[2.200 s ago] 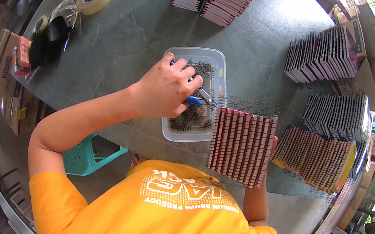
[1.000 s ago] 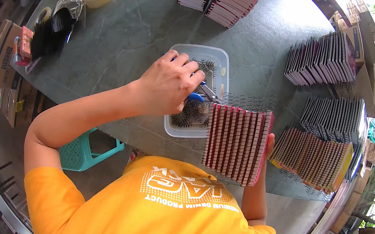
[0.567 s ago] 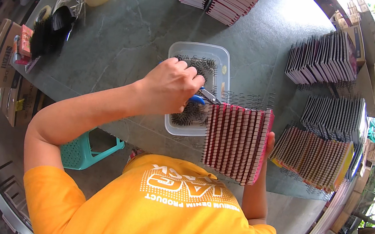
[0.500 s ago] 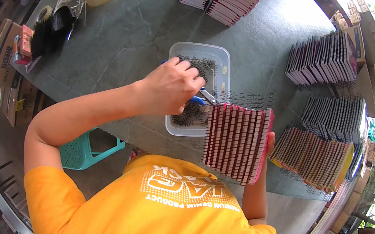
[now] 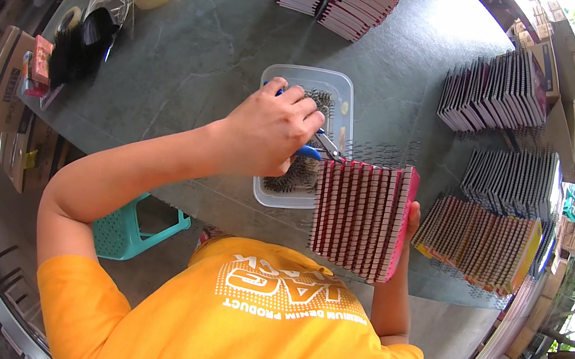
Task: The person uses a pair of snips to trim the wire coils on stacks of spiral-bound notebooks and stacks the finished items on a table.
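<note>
We see the right hand (image 5: 412,217) only as fingertips; the upright stack of notebooks (image 5: 360,216) hides the rest. The left hand (image 5: 268,132) covers most of the blue-handled pliers (image 5: 314,150). The clear tub (image 5: 309,86) holds dark wire pieces too small to identify.

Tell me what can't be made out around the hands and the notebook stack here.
Head view:
- Right hand: only fingertips show; the notebook stack hides the rest.
- Blue-handled pliers: handles mostly covered by the left hand.
- Plastic tub: contents partly under that hand, too small to identify.
</note>
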`<state>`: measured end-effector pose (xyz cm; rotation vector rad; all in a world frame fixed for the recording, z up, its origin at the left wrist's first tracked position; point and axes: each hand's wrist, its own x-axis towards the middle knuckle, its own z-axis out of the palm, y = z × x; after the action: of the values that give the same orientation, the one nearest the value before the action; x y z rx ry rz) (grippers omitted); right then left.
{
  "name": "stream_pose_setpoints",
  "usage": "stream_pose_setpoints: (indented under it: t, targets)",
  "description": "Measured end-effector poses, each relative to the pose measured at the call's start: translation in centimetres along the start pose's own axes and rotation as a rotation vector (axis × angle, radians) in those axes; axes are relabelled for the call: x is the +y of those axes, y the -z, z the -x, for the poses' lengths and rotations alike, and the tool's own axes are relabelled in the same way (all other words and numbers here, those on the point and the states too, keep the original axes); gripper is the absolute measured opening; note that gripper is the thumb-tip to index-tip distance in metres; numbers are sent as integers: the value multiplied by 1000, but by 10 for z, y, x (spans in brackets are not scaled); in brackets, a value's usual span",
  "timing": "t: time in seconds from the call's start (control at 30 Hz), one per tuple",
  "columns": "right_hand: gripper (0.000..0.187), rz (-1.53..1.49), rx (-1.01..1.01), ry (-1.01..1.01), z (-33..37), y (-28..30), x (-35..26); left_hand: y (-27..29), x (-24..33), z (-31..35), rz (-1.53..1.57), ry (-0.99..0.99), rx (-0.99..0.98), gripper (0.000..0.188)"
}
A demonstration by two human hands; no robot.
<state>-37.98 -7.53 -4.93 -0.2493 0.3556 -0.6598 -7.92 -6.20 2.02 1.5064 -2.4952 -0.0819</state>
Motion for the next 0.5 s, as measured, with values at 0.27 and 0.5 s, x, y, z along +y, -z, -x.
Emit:
stream_pose_setpoints:
  t: [0.27, 0.5]
  targets:
    - [63, 98, 42, 23, 4, 6, 0, -3, 7, 2, 51, 36, -123, 32]
    - [63, -13, -14, 2, -2, 2, -2, 2, -3, 7, 6, 20, 16, 45]
